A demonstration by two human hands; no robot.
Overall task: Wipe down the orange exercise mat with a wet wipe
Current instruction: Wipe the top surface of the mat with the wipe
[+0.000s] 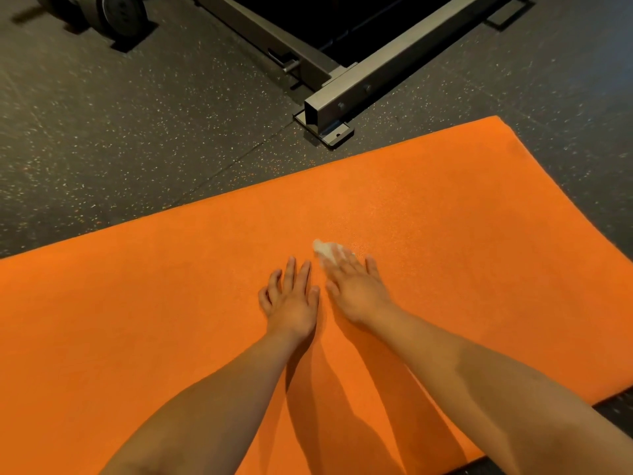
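Observation:
The orange exercise mat (445, 207) lies flat on the dark speckled gym floor and fills most of the view. My left hand (293, 299) rests palm down on the mat near its middle, fingers spread and straight. Just to its right, my right hand (354, 286) lies flat on the mat with straight fingers pressing a small crumpled white wet wipe (323, 248) against the surface. Part of the wipe sticks out beyond my fingertips; the rest is hidden under them.
A grey steel frame of a gym machine (342, 101) stands on the floor just beyond the mat's far edge, bolted by a foot plate. Weight plates (113, 12) sit at the top left. Dark rubber floor (120, 149) surrounds the mat.

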